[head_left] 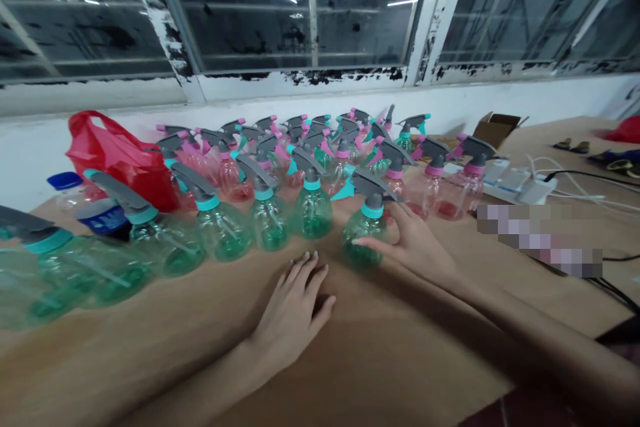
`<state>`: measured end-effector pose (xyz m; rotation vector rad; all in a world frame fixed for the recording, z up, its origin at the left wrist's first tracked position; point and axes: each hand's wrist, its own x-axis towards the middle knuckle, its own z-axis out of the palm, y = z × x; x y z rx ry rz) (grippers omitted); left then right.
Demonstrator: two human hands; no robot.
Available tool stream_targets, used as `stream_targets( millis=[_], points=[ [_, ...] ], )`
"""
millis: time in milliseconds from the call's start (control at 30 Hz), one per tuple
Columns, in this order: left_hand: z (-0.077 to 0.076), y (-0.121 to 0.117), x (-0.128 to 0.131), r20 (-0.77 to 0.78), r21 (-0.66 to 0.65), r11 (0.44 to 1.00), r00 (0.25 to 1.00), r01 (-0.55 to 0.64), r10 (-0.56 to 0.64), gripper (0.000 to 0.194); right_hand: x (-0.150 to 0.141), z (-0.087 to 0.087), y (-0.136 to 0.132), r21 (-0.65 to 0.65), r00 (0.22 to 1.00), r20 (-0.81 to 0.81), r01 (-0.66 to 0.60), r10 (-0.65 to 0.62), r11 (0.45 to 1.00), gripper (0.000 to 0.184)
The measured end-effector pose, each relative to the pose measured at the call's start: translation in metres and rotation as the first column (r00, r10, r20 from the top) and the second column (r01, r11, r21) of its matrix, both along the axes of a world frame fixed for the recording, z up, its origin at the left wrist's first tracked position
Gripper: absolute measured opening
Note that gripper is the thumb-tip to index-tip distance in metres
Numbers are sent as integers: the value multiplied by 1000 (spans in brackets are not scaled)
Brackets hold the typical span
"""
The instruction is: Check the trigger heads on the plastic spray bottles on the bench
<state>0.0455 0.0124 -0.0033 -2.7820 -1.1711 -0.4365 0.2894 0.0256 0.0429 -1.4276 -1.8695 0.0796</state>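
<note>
My right hand [407, 243] is wrapped round a green spray bottle [364, 230] with a grey and turquoise trigger head, which stands on the brown tabletop [350, 360]. The thumb lies across its front; the other fingers are partly hidden behind it. Palm down, my left hand [297, 300] rests on the table with its fingers stretched out, holding nothing. Just beyond it is another green spray bottle [313, 210], part of a front row of green ones running left. Behind them stand several pink spray bottles [235, 177] with grey and pink heads.
A red plastic bag [120, 153] and a blue-capped bottle [70, 187] are at the back left. To the right lie a white power strip [520, 183] with cables, an open cardboard box [497, 128] and a blurred-out object [540, 240]. Windows line the wall behind.
</note>
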Motion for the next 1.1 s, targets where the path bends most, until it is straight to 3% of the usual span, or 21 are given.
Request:
stream_targets(
  millis=[433, 667, 1100],
  points=[
    [3, 14, 47, 6, -56, 997, 998, 61, -61, 40, -6, -5, 52, 105, 991, 70, 105, -113, 989, 67],
    [5, 16, 48, -7, -85, 994, 997, 70, -71, 41, -10, -6, 64, 171, 985, 108, 114, -134, 979, 67],
    [4, 19, 47, -1, -105, 990, 996, 92, -93, 41, -13, -1, 72, 177, 966, 165, 167, -196, 970, 67]
  ],
)
